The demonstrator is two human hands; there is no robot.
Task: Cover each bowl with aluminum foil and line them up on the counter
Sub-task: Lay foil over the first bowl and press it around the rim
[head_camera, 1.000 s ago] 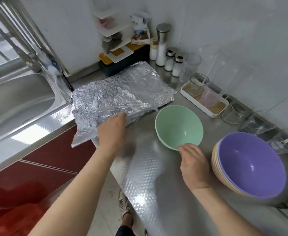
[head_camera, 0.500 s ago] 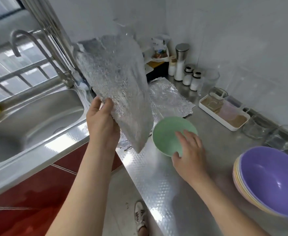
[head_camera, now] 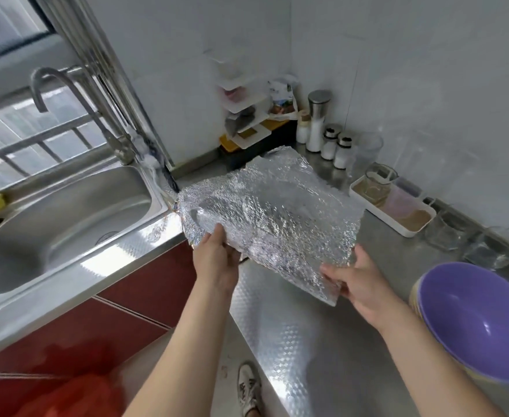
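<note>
A crinkled sheet of aluminum foil (head_camera: 277, 215) is spread flat above the steel counter (head_camera: 292, 335), hiding the green bowl beneath it. My left hand (head_camera: 215, 260) grips the foil's near left edge. My right hand (head_camera: 358, 281) holds its near right corner, thumb on top. A stack of bowls with a purple bowl (head_camera: 482, 323) on top sits at the right.
A steel sink (head_camera: 63, 218) with a faucet (head_camera: 75, 106) lies to the left. At the back stand a shelf rack (head_camera: 247, 115), spice shakers (head_camera: 331, 145), a white tray with containers (head_camera: 394, 206) and glass cups (head_camera: 449, 236). More foil (head_camera: 277, 153) peeks out behind the sheet.
The foil, held upright by my left hand before, has come down flat over the green bowl. My right hand left the bowl and took the foil's right corner.
</note>
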